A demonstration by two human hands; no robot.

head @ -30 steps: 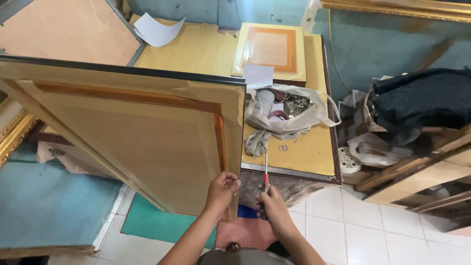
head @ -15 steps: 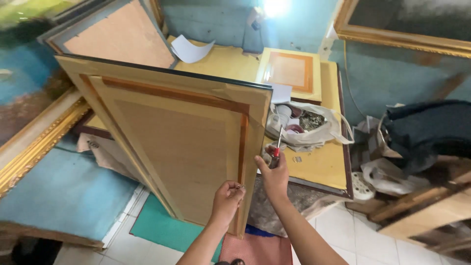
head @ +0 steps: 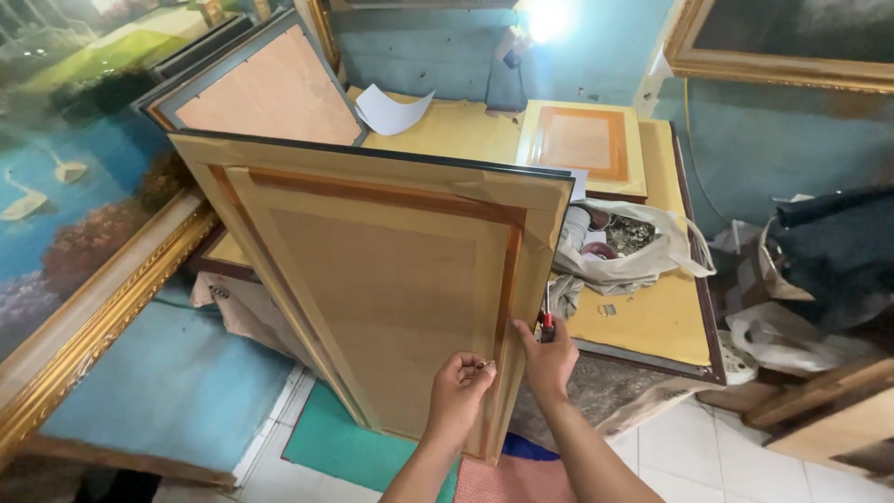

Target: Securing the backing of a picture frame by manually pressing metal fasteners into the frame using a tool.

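Framed picture standing upright on the floor, back facing out, against the yellow table. Left hand pinching a small metal fitting at the backing. Right hand clenched on a red-handled tool beside the frame's edge.

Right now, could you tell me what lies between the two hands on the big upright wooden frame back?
In the head view, only the frame's brown-taped right border separates left hand from right hand.
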